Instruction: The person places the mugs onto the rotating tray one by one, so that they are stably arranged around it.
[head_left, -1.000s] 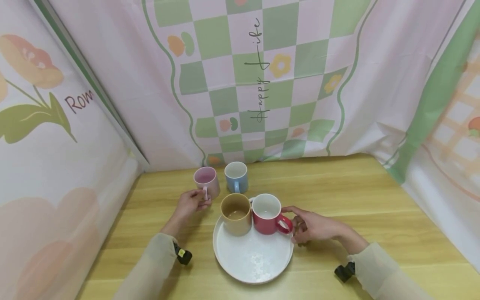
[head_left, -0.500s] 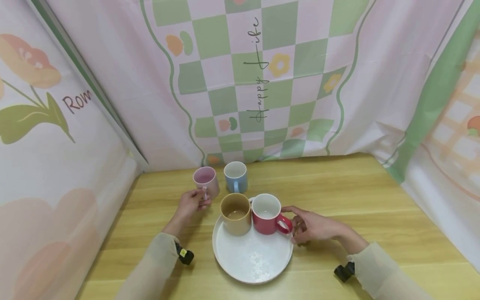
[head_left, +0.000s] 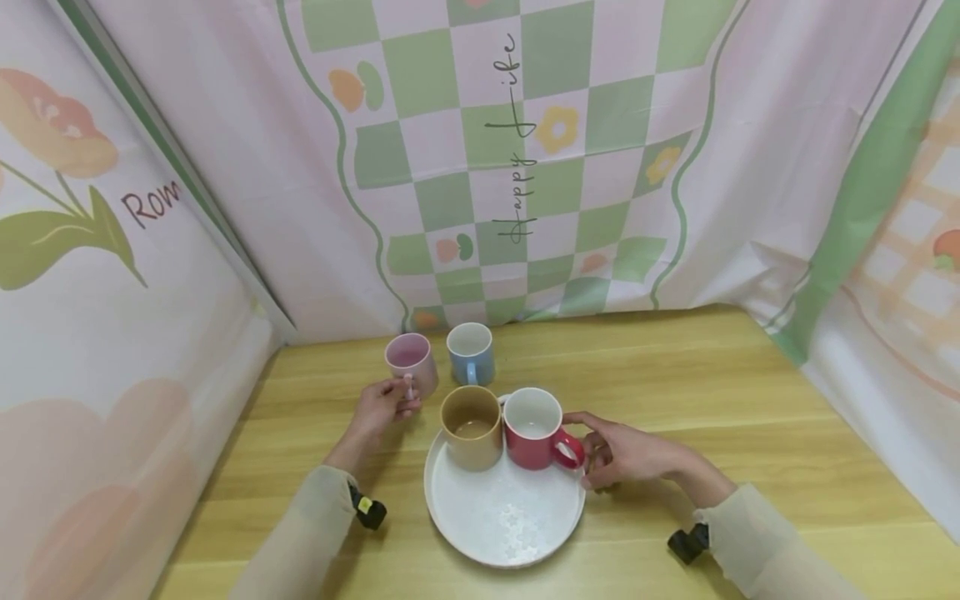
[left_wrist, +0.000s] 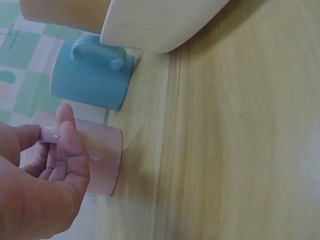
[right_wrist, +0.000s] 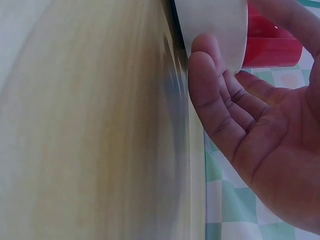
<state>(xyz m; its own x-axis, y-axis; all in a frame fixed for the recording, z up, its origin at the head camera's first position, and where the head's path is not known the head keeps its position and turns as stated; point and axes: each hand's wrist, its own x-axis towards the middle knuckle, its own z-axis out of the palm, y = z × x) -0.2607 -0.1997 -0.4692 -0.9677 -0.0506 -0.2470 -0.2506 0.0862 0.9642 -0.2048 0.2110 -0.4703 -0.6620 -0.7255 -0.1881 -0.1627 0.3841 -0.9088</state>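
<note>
Here's the wooden counter [head_left: 675, 375], and on it the round white tray [head_left: 502, 521]! The right hand [head_left: 626, 450] rests relaxed, unclenched fingers [right_wrist: 207, 80] against its rim. Tan mug [head_left: 472, 447], red mug [head_left: 528, 452], side by side on the tray's far edge. And the left hand [head_left: 377, 408], fingers pinching the pink mug [head_left: 424, 372] by its handle, beyond the tray, beside the blue mug [head_left: 484, 364].

One pink cylindrical mug [head_left: 412, 365], one blue cylindrical mug [head_left: 472, 354], one tan cylindrical mug [head_left: 472, 431] and one red cylindrical mug [head_left: 532, 440] are totalling four; one round white tray [head_left: 491, 521] and two hands [head_left: 378, 407] [head_left: 626, 452] are showing.
</note>
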